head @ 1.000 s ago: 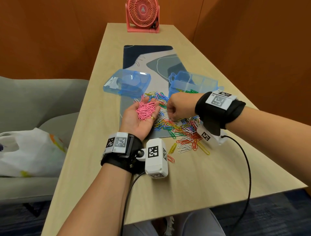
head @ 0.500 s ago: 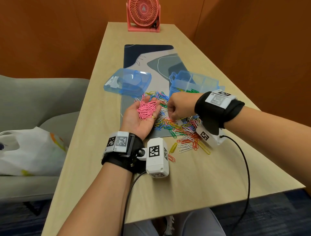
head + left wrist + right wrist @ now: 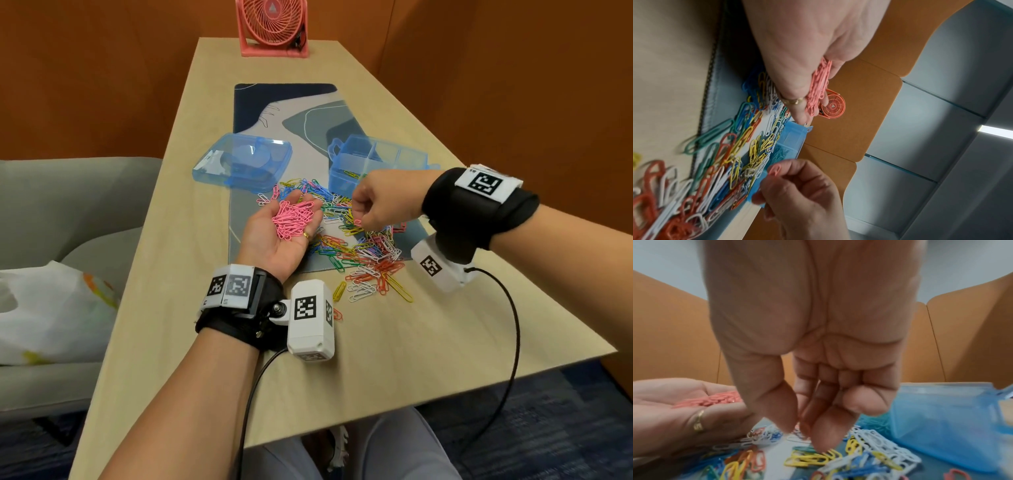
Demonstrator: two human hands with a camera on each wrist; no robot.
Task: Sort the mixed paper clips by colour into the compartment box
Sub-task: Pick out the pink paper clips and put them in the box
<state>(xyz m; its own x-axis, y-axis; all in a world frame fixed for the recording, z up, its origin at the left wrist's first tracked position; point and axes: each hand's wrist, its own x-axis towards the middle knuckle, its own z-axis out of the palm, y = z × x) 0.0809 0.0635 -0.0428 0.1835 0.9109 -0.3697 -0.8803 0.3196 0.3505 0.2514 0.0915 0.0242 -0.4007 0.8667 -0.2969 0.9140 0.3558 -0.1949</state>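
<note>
My left hand [image 3: 274, 245] lies palm up beside the mixed heap, carrying a pile of pink paper clips [image 3: 295, 219], also seen as pink clips [image 3: 819, 86] along its fingers. My right hand [image 3: 359, 219] hovers just over the mixed clips [image 3: 363, 250], thumb and forefinger pinching one pink clip [image 3: 774, 169]. In the right wrist view the right hand [image 3: 801, 433] has its fingertips closed together above yellow and white clips [image 3: 813, 459]. The blue compartment box [image 3: 404, 152] stands open behind the right hand, with green and yellow clips in its near cells.
A blue plastic lid [image 3: 243, 164] lies left of the box on the desk mat [image 3: 284, 106]. A pink fan [image 3: 272, 25] stands at the table's far end. Loose clips [image 3: 376, 284] spill off the mat toward me. A plastic bag [image 3: 51, 308] sits on the grey sofa at left.
My right hand has lifted a little off the heap, pinching a pink clip. The left hand stays palm up with its pink pile.
</note>
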